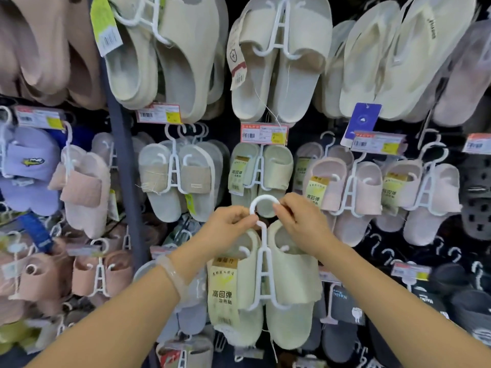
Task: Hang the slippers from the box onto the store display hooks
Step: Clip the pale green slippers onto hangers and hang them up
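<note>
Here we are holding a pale green pair of foam slippers [265, 290] on a white plastic hanger [263, 258] before the display wall, our left hand [228, 224] and right hand [297, 219] pinching its round hook [261, 205], just below a matching hung green pair [261, 171]

A dark display wall [233, 128] fills the view from edge to edge. A grey vertical upright [125, 166] divides the wall left of centre. Red-and-white price labels [264, 133] with barcodes and yellow stickers are mounted at the front of the rows. White plastic hangers [174, 166] hang in rows across the wall. Bare white hangers [414, 251] stand out against the dark backing at lower right. A blue tag [362, 120] hangs at upper right. Lighting is even and frontal. No floor or window is visible.
</note>
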